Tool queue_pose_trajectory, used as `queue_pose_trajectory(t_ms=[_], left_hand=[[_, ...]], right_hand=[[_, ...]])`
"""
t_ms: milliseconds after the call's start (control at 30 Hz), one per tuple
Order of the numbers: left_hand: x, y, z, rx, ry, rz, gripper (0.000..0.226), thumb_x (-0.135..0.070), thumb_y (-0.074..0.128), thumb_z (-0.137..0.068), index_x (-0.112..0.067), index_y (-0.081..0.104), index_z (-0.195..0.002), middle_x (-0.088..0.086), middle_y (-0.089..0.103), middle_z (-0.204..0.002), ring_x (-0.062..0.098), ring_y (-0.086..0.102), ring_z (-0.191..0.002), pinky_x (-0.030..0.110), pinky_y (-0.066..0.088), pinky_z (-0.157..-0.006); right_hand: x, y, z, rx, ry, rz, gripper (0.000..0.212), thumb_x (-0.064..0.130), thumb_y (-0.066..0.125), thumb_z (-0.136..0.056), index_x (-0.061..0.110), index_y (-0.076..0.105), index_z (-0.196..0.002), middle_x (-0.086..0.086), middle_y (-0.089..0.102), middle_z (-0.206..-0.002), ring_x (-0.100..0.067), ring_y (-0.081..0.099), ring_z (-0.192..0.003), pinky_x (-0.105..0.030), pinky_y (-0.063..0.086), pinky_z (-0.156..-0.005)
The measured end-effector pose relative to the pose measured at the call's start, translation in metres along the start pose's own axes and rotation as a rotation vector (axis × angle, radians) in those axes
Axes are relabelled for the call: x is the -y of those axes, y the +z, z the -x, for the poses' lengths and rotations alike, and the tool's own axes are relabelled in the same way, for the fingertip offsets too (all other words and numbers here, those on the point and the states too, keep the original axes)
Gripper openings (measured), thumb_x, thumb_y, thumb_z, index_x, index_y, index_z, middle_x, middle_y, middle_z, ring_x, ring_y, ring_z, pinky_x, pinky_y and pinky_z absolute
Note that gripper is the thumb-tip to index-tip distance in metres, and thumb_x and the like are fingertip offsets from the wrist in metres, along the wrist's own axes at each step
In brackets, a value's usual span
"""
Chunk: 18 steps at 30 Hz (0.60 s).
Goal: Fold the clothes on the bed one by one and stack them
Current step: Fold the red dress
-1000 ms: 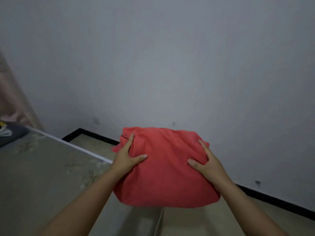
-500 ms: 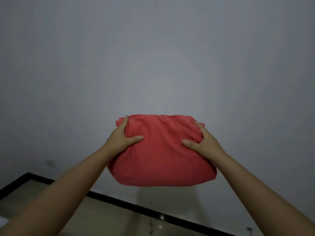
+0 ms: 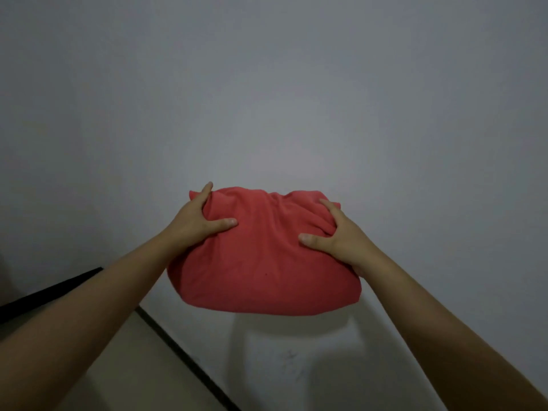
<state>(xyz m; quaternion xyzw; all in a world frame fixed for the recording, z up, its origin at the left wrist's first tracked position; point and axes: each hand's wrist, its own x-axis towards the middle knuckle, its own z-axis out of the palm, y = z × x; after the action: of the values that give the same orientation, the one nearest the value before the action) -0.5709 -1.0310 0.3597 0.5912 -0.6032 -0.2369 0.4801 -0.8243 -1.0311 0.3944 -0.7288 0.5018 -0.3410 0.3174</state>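
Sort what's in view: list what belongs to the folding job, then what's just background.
Job:
red garment, folded into a bundle
left hand, gripping its left side
right hand, gripping its right side

Background:
grey wall
black skirting
floor

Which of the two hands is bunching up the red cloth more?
The right hand: deep creases gather in the red cloth under its fingers, while the cloth by the left hand lies smoother.

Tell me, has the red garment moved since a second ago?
Yes. The red garment was beside the bed a second ago; now, held by the left hand and right hand, it is against the wall, bed out of view.
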Motion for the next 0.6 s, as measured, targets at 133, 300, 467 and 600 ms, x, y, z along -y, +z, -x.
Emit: queue_pose_trajectory(t_ms=[133, 300, 467, 600], left_hand=[[0.032, -0.021, -0.042, -0.136, -0.106, -0.040, 0.094, -0.025, 0.074, -0.074, -0.019, 0.014, -0.147, 0.005, 0.029, -0.149, 0.018, 0.035, -0.132, 0.018, 0.025, -0.097], [0.076, -0.084, -0.048, -0.356, -0.259, -0.152, 0.095, -0.025, 0.074, -0.073, -0.017, 0.014, -0.147, 0.004, 0.028, -0.149, 0.016, 0.032, -0.133, 0.014, 0.022, -0.095], [0.123, -0.174, -0.025, -0.574, -0.416, -0.313, 0.095, -0.025, 0.075, -0.072, -0.014, 0.016, -0.146, 0.006, 0.029, -0.149, 0.016, 0.030, -0.134, 0.012, 0.021, -0.097], [0.170, -0.251, -0.015, -0.647, -0.506, -0.345, 0.098, -0.024, 0.077, -0.070, -0.014, 0.016, -0.146, 0.007, 0.030, -0.148, 0.017, 0.032, -0.134, 0.018, 0.023, -0.103]], right_hand=[[-0.006, 0.030, -0.093, 0.132, -0.090, -0.063, 0.091, 0.029, 0.077, -0.069, 0.031, 0.024, -0.142, 0.002, 0.034, -0.144, -0.012, 0.041, -0.121, -0.021, 0.032, -0.094], [0.010, 0.113, -0.183, 0.351, -0.177, -0.181, 0.087, 0.027, 0.079, -0.067, 0.030, 0.032, -0.139, 0.002, 0.040, -0.140, -0.016, 0.045, -0.121, -0.028, 0.036, -0.101], [0.050, 0.234, -0.239, 0.580, -0.234, -0.304, 0.084, 0.020, 0.080, -0.065, 0.024, 0.038, -0.138, 0.000, 0.049, -0.132, -0.017, 0.050, -0.114, -0.029, 0.040, -0.097], [0.095, 0.336, -0.274, 0.731, -0.281, -0.337, 0.085, 0.021, 0.083, -0.063, 0.023, 0.039, -0.136, -0.001, 0.051, -0.130, -0.016, 0.052, -0.111, -0.025, 0.040, -0.092]])
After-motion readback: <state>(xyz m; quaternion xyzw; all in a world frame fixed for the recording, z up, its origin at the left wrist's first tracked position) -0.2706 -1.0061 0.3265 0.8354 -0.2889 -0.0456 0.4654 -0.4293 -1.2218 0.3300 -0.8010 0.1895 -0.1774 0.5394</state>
